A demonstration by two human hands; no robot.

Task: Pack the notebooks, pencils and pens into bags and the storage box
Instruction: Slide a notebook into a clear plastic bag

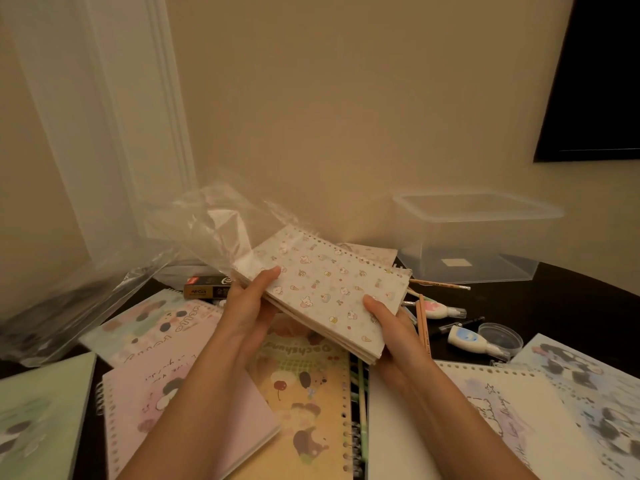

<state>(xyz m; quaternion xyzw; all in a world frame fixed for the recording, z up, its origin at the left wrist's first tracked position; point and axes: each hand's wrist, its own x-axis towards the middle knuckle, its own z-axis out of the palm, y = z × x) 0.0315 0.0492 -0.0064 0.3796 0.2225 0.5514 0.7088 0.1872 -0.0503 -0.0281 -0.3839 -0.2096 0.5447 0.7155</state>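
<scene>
Both hands hold a stack of small spiral notebooks (325, 292) above the dark table (571, 306). The left hand (247, 308) grips the left edge, thumb on the top cover and fingers curled underneath. The right hand (389, 329) grips the near right corner the same way. The stack is tilted, with the spiral edge away from the person. Its far left corner meets a clear plastic bag (214, 230); film seems to lie over that corner, but how far in it is can't be told.

The step looks like sliding the stack into the bag. To do it well:
- Keep the stack squared so no notebook fans out.
- Lead with the plain left edge, since the wire coils can snag thin film.
- The bag mouth is floppy, so one hand probably has to let go and hold it open while the other pushes.

The clear storage box (478, 244) stands open at the back right, well apart from the stack. Large notebooks (304, 393) are spread out below the hands. Pencils (423, 323) and correction tapes (474, 342) lie right of the stack, not yet packed.
</scene>
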